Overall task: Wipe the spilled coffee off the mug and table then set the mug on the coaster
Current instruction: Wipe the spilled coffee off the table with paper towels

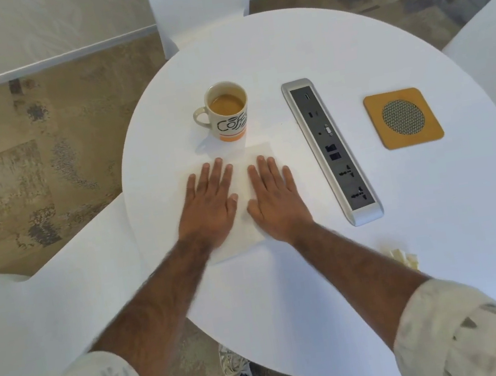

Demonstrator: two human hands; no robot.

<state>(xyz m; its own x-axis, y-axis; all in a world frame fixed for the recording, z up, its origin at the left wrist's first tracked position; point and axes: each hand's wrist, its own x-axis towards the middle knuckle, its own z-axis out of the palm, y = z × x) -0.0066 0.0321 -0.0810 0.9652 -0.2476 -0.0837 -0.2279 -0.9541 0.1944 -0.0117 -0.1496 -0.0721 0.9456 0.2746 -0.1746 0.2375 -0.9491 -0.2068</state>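
A cream mug (226, 114) with an orange base band and "Coffee" lettering stands upright on the round white table (376, 249), holding light brown coffee. Just in front of it a white paper napkin (246, 220) lies spread flat. My left hand (209, 207) and my right hand (277, 199) both rest palm-down on the napkin, fingers stretched out and apart, gripping nothing. An orange square coaster (402, 116) with a round mesh centre lies at the right side of the table, well away from the mug.
A long silver power and socket strip (330, 150) lies between the mug and the coaster. A crumpled, stained tissue (401, 257) sits near the table's right front edge. White chairs (198, 0) stand around the table, one behind, one at the left, one at the right.
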